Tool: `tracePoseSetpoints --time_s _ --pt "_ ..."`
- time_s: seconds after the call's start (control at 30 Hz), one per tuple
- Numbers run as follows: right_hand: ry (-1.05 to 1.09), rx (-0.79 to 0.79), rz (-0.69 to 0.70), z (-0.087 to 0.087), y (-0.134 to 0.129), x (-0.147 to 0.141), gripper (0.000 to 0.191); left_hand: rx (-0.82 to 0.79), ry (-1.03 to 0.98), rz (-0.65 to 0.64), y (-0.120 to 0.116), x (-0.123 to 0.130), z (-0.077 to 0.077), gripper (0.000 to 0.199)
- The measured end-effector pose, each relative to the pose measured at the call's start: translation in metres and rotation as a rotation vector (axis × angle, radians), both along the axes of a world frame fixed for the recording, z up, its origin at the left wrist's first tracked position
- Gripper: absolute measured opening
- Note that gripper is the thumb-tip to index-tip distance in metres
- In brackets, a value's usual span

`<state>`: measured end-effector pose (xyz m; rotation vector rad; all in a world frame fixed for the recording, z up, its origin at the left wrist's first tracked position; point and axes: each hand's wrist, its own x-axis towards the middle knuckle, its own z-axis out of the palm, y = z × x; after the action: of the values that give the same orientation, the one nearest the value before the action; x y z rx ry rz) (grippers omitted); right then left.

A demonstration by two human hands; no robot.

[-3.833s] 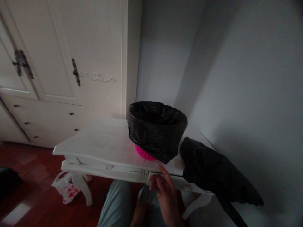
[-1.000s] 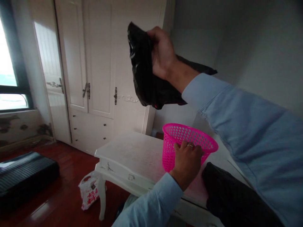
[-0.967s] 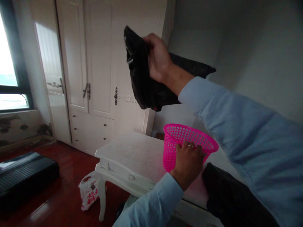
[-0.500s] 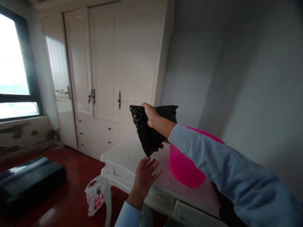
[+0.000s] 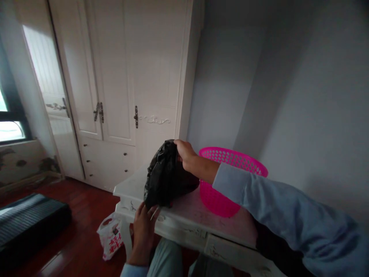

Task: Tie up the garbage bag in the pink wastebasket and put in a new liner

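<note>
The right hand grasped the upper edge of a crumpled black bag, while the left hand had its fingers at the bag's lower corner; whether they were pinching it or only touching it could not be told. The black bag was just left of the pink basket, over the same white table on which the basket stood upright, its mouth open. The right forearm crossed in front of the basket, and a dark bundle lay to the basket's right, partly under the sleeve. Well left of the basket, on the red floor, were a white plastic bag with red print and, farther left, a black ribbed case. Behind and left of the basket rose a white wardrobe
</note>
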<state>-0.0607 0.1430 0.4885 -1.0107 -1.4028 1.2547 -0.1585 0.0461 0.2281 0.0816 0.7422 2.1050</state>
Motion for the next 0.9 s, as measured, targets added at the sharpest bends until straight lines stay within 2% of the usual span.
tracePoseSetpoints --time_s 0.1,0.17,0.3,0.4,0.47,0.5,0.6,0.7,0.77,0.83,0.9 --pt "-0.018 -0.023 0.142 -0.014 -0.022 0.018 0.015 -0.033 -0.112 -0.113 -0.010 -0.005 -0.015 0.017" --pt "-0.030 -0.016 0.235 -0.015 -0.040 0.035 0.017 -0.002 -0.128 -0.181 -0.018 0.000 -0.019 0.021" --pt "0.051 -0.020 0.321 0.000 -0.070 0.086 0.012 0.066 -0.067 -0.371 -0.040 0.018 -0.022 0.027" --pt "0.120 0.025 0.356 0.014 -0.082 0.137 0.016 0.236 -0.113 -0.587 -0.051 0.020 -0.026 0.041" --pt "0.141 0.137 0.298 0.020 -0.085 0.175 0.019 0.365 -0.207 -0.717 -0.048 0.015 -0.026 0.044" --pt "0.149 0.200 0.232 0.021 -0.085 0.195 0.021 0.415 -0.260 -0.742 -0.043 0.012 -0.025 0.043" --pt "0.108 0.353 -0.043 0.017 -0.079 0.255 0.025 0.507 -0.420 -0.690 -0.022 0.009 -0.016 0.046" --pt "-0.038 0.372 -0.270 -0.002 -0.064 0.314 0.027 0.503 -0.545 -0.593 -0.004 0.019 -0.003 0.048" --pt "-0.201 0.300 -0.333 -0.025 -0.054 0.351 0.028 0.485 -0.583 -0.546 0.000 0.031 0.002 0.053" --pt "-0.449 0.149 -0.310 -0.054 -0.050 0.381 0.026 0.477 -0.562 -0.509 -0.001 0.046 0.004 0.061" --pt "-0.755 0.077 -0.162 -0.085 -0.055 0.402 0.023 0.444 -0.491 -0.485 -0.005 0.059 0.002 0.067"
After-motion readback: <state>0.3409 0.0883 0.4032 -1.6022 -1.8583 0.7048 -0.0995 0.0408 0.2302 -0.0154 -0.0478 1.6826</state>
